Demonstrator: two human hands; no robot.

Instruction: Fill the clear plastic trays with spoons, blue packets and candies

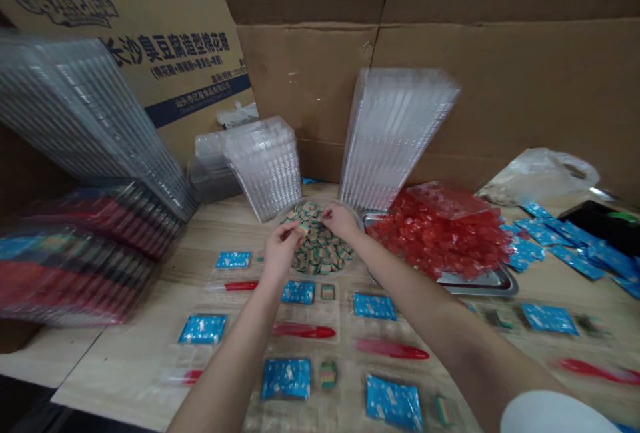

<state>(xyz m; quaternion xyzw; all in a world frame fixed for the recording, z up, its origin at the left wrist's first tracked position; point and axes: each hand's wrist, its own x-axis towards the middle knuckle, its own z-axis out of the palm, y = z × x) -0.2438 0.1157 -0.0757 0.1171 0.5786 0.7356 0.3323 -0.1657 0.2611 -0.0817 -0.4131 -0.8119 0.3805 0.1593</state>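
Observation:
My left hand (pixel 281 250) pinches a small striped candy (pixel 303 228) above a round plate (pixel 350 216) heaped with rainbow-striped candy cubes (pixel 320 250). My right hand (pixel 341 221) sits at the far edge of that heap, its fingertips pinched together among the cubes. Whether those fingers hold a cube is hard to tell. Below my forearms, blister trays on the wooden table hold blue sachets (pixel 298 292), red plastic sticks (pixel 304 331) and single striped candies (pixel 328 292).
A metal tray (pixel 480 282) heaped with red wrapped candies lies to the right, with a clear tray (pixel 447 200) on it. Stacks of clear blister trays (pixel 389 133) stand behind the plate. Filled packs (pixel 75 260) lie at left, loose blue sachets (pixel 560 243) at right, with cardboard behind.

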